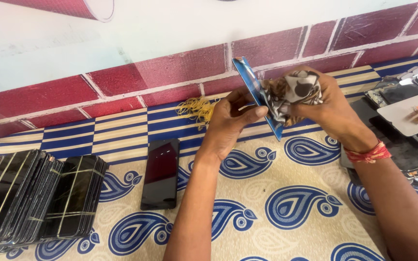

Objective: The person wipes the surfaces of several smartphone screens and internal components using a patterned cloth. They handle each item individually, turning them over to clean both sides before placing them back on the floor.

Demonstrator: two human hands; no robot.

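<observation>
— Both forearms come up from the bottom edge, meeting over the paisley cloth on the table. See what's held?

— Left hand pinches a thin blue-edged phone screen panel, raised edge-on above the table, thumb and fingers closed on its lower part. Right hand is bunched shut around a patterned rag, pressed against the panel's face.

— Risky?

— I'd say so. It's gripped only near one end, so a hard rub could flex or crack it, or twist it out of that pinch.

— And if it drops?

— It would land near the dark phone lying flat below. The banded stacks of screens on the left, rubber bands by the brick-pattern wall, and parts on the right sit well apart.
</observation>
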